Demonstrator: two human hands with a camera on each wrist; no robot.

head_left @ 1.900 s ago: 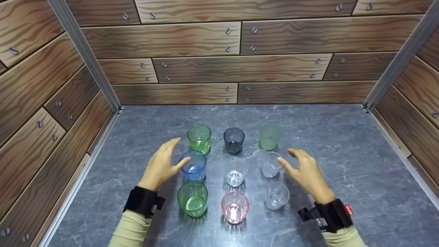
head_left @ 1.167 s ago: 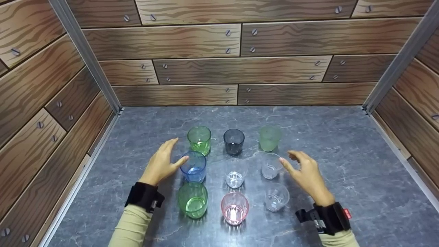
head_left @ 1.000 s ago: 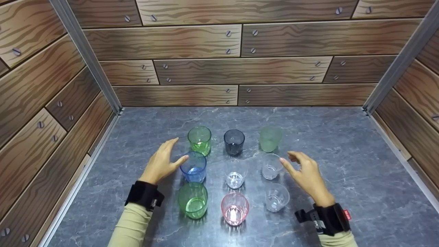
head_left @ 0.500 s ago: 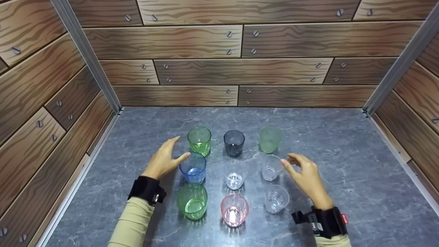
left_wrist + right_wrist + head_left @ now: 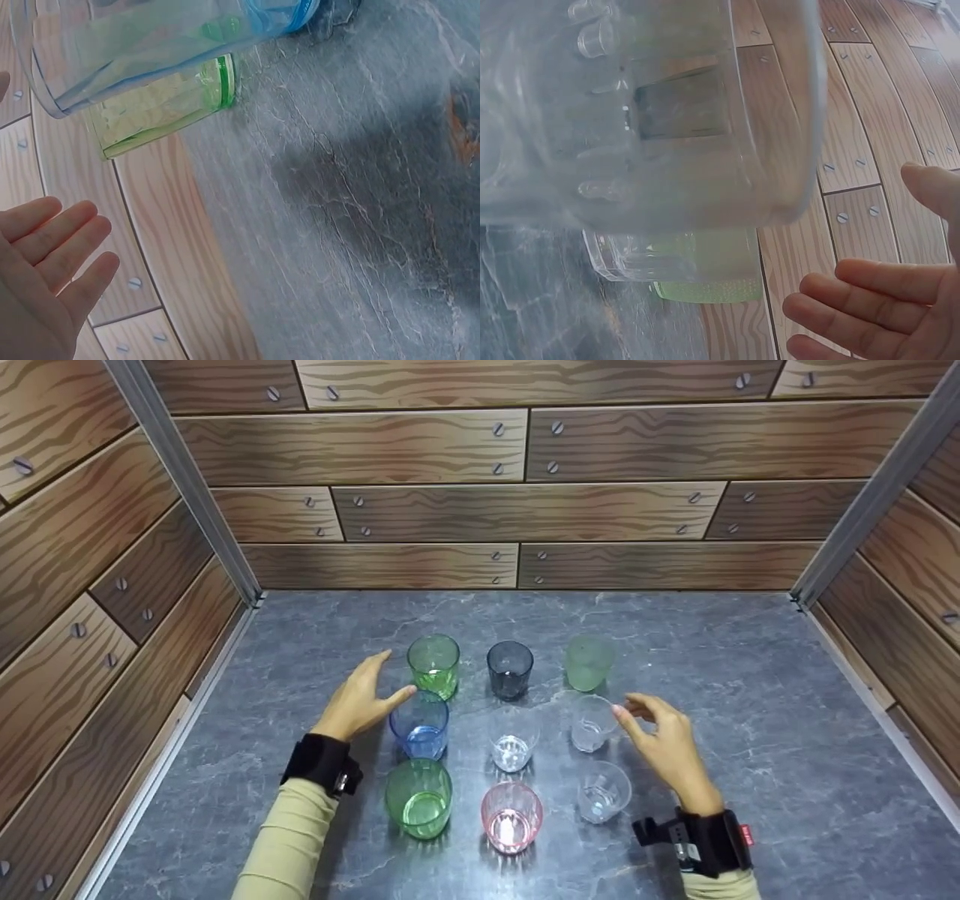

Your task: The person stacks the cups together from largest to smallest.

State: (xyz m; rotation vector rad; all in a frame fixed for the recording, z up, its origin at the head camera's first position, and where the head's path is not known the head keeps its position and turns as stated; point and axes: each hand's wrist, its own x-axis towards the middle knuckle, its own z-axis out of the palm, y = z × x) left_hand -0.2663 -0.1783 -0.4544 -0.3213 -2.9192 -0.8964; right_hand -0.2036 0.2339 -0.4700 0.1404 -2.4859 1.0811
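Nine small cups stand in three rows of three on the grey stone top. My left hand [image 5: 373, 694] is open beside the blue cup [image 5: 419, 726], its thumb stretched toward the gap between that cup and the back green cup [image 5: 433, 664]. The left wrist view shows the blue cup [image 5: 172, 45] close above my straight fingers [image 5: 52, 255]. My right hand [image 5: 654, 724] is open too, thumb tip right by the rim of a clear cup [image 5: 592, 723]. In the right wrist view the nearest clear cup [image 5: 652, 112] fills the frame, apart from my fingers [image 5: 870, 300]. Neither hand holds anything.
Also standing here are a dark grey cup [image 5: 510, 669], a frosted green cup [image 5: 589, 662], a middle clear cup [image 5: 513, 739], a front green cup [image 5: 418, 797], a pink cup [image 5: 511, 817] and a front clear cup [image 5: 604, 791]. Wood-pattern walls [image 5: 525, 510] enclose three sides.
My left hand has slid a little farther back, its thumb now nearer the back green cup. My right hand stays almost in place beside the clear cup. No cup has moved.
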